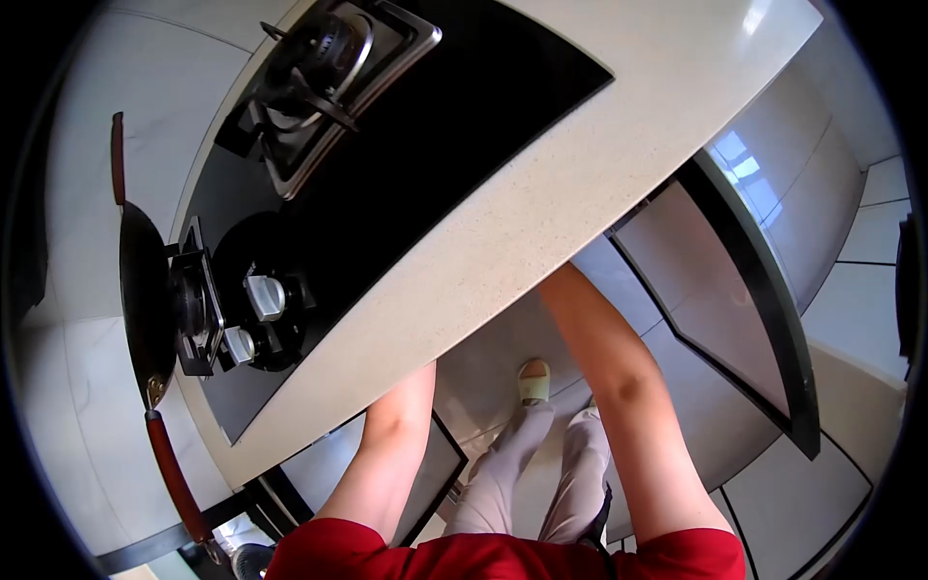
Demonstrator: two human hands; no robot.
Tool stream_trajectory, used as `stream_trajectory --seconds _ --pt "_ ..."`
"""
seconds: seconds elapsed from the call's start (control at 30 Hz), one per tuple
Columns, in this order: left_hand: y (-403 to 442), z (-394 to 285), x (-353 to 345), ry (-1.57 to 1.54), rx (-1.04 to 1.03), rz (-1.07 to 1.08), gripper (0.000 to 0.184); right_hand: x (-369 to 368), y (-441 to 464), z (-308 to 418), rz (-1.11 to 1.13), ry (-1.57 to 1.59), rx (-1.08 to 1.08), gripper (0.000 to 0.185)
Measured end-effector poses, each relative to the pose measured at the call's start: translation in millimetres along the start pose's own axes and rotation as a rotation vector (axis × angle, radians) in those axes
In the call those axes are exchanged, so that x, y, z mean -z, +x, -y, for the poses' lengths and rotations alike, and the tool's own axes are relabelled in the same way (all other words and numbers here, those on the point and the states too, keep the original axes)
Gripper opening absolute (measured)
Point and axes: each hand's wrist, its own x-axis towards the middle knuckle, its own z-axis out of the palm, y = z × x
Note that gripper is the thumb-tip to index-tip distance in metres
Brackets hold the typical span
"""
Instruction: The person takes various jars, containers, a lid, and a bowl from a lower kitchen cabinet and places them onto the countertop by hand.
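Both my arms reach under the front edge of the pale stone countertop (541, 222), which hides my left hand and my right hand. Only the left forearm (396, 425) and the right arm (623, 387) show, so whatever the hands touch or hold is out of sight. Beside my right arm, a dark-framed cabinet door (710, 275) stands swung out from below the counter. Another framed cabinet door (425, 493) stands out beside my left arm.
A black glass gas stove (425, 164) is set into the countertop, with two silver knobs (266, 297) at its near left. A dark wok (145, 280) with brown handles sits on the left burner. A metal pan support (309, 106) surrounds the far burner. Tiled floor (483, 396) lies below.
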Motion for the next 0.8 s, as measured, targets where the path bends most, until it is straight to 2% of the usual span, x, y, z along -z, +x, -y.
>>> stream_trajectory --seconds 0.33,0.47,0.53,0.57,0.6,0.67,0.8 --pt "11.5 11.0 -13.9 0.24 -0.031 0.121 0.063 30.5 33.7 -23.4 0.066 -0.191 0.078 0.048" --pt "6.2 18.2 -22.7 0.194 -0.021 0.104 0.064 38.6 51.0 -36.2 0.112 -0.231 0.097 0.048" --pt "7.1 21.1 -19.7 0.236 -0.05 0.121 0.065 43.6 57.5 -43.6 0.257 -0.153 0.143 0.056" --pt "6.5 23.8 -18.2 0.22 -0.037 0.146 0.065 49.1 58.8 -46.7 0.294 -0.2 0.165 0.068" --pt "4.8 26.3 -18.3 0.184 -0.022 0.138 0.066 51.1 55.7 -47.7 0.3 -0.194 0.172 0.068" --pt "3.4 32.5 -17.2 0.221 -0.023 0.132 0.071 57.6 47.3 -49.9 0.333 -0.298 0.396 0.075" --pt "2.0 40.1 -18.2 0.219 -0.018 0.146 0.069 65.3 60.4 -71.9 0.285 -0.475 0.563 0.087"
